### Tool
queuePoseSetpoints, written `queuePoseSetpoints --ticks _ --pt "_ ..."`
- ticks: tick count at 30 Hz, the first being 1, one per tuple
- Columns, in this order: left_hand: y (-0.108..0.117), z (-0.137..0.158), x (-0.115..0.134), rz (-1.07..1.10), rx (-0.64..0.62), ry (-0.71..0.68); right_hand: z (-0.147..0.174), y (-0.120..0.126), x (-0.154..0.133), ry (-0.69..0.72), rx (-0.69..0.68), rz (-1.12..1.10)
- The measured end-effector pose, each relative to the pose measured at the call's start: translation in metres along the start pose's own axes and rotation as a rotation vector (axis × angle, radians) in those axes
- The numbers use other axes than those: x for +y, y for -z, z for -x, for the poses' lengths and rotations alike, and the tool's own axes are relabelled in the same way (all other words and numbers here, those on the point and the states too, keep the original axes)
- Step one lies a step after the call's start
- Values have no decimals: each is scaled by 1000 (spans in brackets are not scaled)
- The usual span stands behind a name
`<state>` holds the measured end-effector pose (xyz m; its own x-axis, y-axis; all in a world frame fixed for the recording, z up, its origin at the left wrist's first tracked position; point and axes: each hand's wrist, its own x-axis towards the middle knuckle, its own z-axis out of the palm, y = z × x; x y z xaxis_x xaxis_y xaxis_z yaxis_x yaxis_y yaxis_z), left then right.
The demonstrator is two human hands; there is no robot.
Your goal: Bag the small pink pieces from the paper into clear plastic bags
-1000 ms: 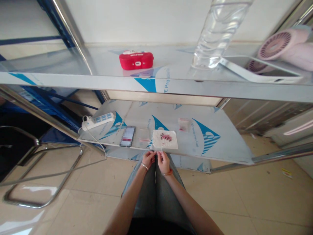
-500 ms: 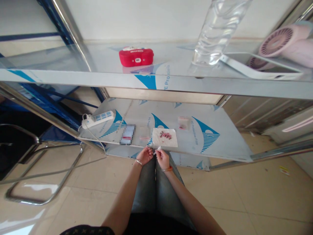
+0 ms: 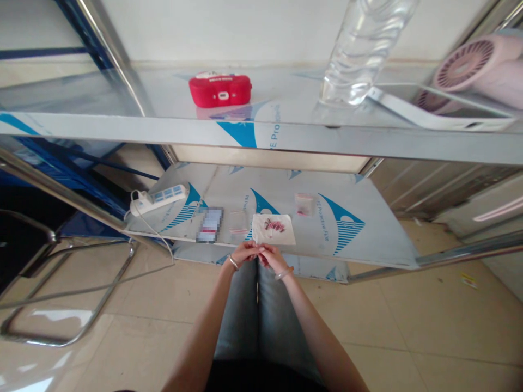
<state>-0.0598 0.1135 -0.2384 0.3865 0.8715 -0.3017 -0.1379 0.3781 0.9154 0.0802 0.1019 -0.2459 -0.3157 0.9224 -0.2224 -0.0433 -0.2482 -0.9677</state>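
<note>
Left hand and right hand are meeting fingertip to fingertip, pinching something too small to identify, just before the white sheet on the lower shelf.

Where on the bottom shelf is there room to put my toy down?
The right half of the lower shelf is bare, past the white cloth and the small bag. Another free strip runs behind the power strip toward the back. The front left is crowded: the power strip, a packet, a clear bag, the cloth.
</note>
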Motion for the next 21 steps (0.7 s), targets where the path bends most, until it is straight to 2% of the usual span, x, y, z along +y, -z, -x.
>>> queuePoseSetpoints --ticks 4,6,11,15,21 --pt "-3 3 22 -145 122 -133 2 0 -19 -27 6 -40" --pt "-3 6 29 -178 126 -173 4 0 -25 -61 -3 -55" --pt "-9 13 41 -228 19 -191 8 -2 -37 -74 -60 -179" --pt "-18 20 56 -229 -73 -121 12 -1 -51 -58 -127 -288" --pt "-23 28 74 -207 -179 -76 22 4 -77 -94 -210 -189"
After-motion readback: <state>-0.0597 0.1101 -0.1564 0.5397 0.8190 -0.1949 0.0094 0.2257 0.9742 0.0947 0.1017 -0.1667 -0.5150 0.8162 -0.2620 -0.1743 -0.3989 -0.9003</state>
